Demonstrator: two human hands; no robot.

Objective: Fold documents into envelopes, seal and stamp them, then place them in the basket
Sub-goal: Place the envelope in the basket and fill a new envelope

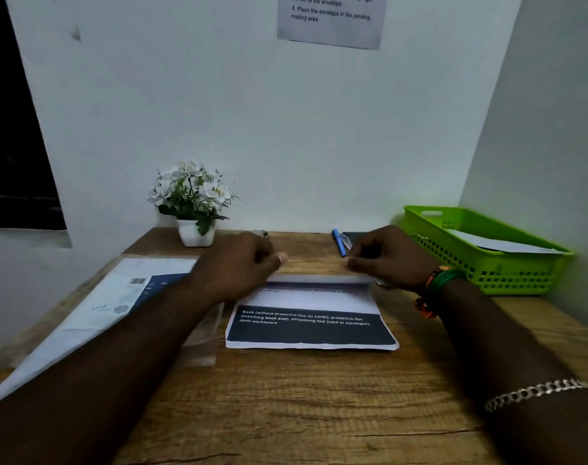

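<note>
Fingers (281,258) of both hands pinch the document's (311,325) far folded edge.

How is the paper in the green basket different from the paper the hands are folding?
The paper in the basket looks plain white; the paper being folded shows a dark band with white print. The basket paper lies untouched inside the green basket at the right; the folded paper lies on the wooden desk, with the left hand and right hand at its far edge. Both lie roughly flat.
</note>
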